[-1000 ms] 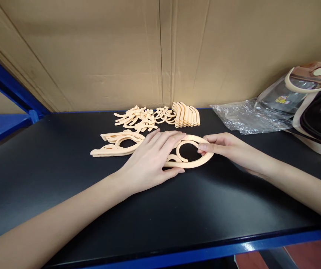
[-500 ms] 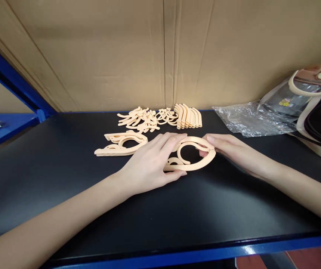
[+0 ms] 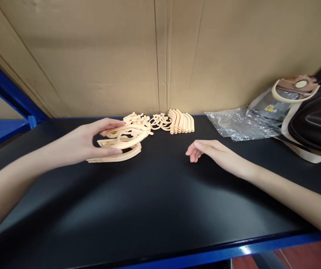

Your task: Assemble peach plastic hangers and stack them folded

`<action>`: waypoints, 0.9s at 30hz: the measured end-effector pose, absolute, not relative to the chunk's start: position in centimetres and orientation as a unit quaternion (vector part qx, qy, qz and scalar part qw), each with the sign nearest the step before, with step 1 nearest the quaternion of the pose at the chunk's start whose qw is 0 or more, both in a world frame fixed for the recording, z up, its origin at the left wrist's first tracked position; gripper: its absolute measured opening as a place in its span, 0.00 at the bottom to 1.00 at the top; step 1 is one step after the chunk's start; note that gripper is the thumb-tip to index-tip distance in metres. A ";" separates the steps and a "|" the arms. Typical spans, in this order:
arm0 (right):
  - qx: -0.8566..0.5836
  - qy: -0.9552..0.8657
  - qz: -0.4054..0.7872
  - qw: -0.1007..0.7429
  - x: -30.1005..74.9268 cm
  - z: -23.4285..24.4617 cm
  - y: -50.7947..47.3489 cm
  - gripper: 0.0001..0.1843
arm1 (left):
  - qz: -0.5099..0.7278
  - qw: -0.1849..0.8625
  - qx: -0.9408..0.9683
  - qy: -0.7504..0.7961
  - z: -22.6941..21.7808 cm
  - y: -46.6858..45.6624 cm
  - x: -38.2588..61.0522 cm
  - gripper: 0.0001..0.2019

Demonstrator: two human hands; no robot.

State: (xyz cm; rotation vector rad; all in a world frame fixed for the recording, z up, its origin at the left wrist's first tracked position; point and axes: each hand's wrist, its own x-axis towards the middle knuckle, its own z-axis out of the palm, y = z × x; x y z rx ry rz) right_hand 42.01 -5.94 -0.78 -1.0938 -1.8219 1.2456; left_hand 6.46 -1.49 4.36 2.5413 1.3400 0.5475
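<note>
The left hand's [image 3: 79, 144] fingers grip a pale beige looped frame [image 3: 135, 141] over a stack of similar frames [image 3: 128, 155]; the right hand [image 3: 209, 149], right of the stack, is loosely curled closed. Farther right of the stack sit crinkled plastic [image 3: 233, 122] and a see-through bottle [image 3: 275, 102], contents unclear. Before the stack, black surface [image 3: 154, 209] runs to a blue edge [image 3: 222, 252].

Single head-worn view, looking forward and down, close above black table [image 3: 160, 201], facing brown cardboard [image 3: 104, 59]
</note>
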 end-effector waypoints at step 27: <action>-0.448 -0.881 0.113 0.100 43.6 -0.7 -5.5 0.30 | 0.043 0.145 0.828 0.539 3.5 -0.5 3.6 0.39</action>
